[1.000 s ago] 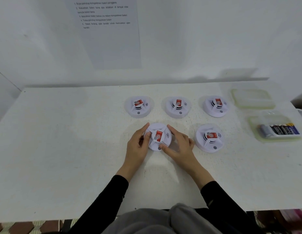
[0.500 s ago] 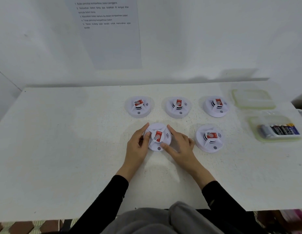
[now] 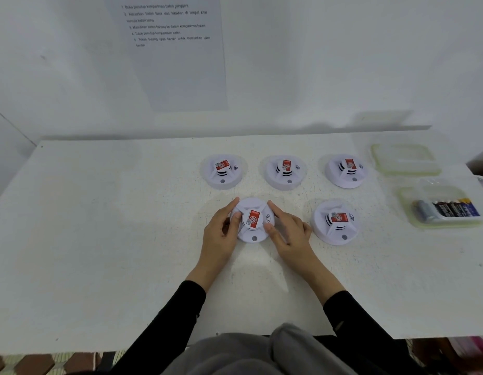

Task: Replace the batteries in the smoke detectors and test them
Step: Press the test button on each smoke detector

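Five round white smoke detectors sit on a white table (image 3: 99, 239), seen from your head camera looking forward and down. Each is a low dome with a raised centre hub, a red label on top, dark slots round the hub and a small grey button near its front edge.

Three make a back row: the back-left detector (image 3: 222, 171), the back-middle detector (image 3: 285, 172) and the back-right detector (image 3: 346, 171). Two sit nearer to you. The front-right detector (image 3: 334, 221) stands alone, just beside your right hand. The front-left detector (image 3: 252, 220) rests on the table between your hands, right side up, with its button facing you.

Your left hand (image 3: 220, 236) grips that detector's left side, with the forefinger reaching along the far rim and the thumb lying on top beside the hub. Your right hand (image 3: 289, 234) grips the right side, with the forefinger along the far rim and the thumb pressed on the near right slope. Both hands are curled round it. Black sleeves cover your forearms.

At the table's right end, a clear tub (image 3: 413, 220) holds a row of batteries (image 3: 451, 209) lying side by side. Behind it is a closed, pale lidded box (image 3: 405, 159). A printed sheet of paper (image 3: 181, 71) hangs on the wall behind the table.
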`<state>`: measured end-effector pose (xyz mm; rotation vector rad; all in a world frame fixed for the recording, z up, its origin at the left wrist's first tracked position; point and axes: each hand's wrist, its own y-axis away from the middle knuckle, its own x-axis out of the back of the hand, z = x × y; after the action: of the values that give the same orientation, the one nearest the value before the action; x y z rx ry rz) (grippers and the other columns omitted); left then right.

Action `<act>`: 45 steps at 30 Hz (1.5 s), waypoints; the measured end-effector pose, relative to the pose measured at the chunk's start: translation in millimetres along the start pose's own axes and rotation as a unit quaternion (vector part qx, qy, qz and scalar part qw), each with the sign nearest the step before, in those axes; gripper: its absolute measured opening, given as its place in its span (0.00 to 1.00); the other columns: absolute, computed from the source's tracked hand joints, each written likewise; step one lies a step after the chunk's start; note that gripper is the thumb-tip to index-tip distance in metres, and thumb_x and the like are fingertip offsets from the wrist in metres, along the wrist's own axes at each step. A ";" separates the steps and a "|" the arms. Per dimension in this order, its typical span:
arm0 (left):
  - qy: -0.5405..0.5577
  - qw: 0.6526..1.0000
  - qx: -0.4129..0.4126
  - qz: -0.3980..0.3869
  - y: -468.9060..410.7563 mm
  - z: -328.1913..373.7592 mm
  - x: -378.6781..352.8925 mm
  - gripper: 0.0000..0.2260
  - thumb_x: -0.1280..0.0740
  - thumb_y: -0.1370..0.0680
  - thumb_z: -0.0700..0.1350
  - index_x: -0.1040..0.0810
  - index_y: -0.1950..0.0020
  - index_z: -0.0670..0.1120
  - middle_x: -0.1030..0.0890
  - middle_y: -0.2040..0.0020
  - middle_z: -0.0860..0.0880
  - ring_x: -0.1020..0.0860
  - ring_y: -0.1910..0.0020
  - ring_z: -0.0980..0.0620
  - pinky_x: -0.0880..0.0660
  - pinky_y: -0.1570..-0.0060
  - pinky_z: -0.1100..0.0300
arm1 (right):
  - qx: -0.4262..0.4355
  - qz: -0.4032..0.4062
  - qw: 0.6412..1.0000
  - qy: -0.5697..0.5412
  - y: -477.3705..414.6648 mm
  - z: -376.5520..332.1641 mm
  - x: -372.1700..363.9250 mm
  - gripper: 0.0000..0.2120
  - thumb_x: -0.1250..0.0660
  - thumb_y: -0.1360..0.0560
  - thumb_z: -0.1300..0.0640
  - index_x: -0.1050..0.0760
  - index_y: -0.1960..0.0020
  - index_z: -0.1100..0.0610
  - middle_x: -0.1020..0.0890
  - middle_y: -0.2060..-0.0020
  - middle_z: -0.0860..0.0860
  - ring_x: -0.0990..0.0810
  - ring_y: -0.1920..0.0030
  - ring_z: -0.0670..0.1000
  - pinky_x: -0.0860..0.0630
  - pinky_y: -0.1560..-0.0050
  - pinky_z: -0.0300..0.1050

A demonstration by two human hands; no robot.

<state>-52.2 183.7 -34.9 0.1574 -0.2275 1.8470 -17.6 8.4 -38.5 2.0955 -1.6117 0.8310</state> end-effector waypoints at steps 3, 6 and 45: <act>-0.001 1.000 -0.002 0.002 0.3 -0.3 0.1 0.16 0.37 0.17 0.45 0.26 0.28 0.49 0.20 0.38 0.53 0.21 0.40 0.60 0.23 0.46 0.66 | 0.001 0.002 1.000 0.000 0.0 0.4 0.4 0.24 0.44 0.22 0.40 0.43 0.28 0.37 0.27 0.40 0.37 0.39 0.41 0.26 0.55 0.42 0.23; -0.002 1.000 -0.002 0.001 0.0 -0.6 0.1 0.16 0.37 0.17 0.45 0.26 0.28 0.49 0.20 0.37 0.53 0.22 0.39 0.60 0.23 0.45 0.65 | 0.004 0.003 1.000 0.000 0.3 1.1 0.3 0.23 0.43 0.21 0.42 0.42 0.27 0.38 0.27 0.40 0.38 0.38 0.41 0.27 0.56 0.41 0.24; -0.015 1.000 0.009 0.015 0.3 5.0 0.8 0.16 0.37 0.17 0.46 0.26 0.30 0.47 0.20 0.38 0.55 0.23 0.39 0.66 0.26 0.45 0.71 | 0.043 -0.013 0.998 0.034 6.8 -1.5 1.4 0.43 0.36 0.35 0.29 0.43 0.25 0.44 0.38 0.29 0.37 0.48 0.26 0.38 0.58 0.27 0.44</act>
<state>-52.7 183.1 -29.9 0.1948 -0.2363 1.8779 -24.2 6.3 -36.9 2.1159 -1.5363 0.9682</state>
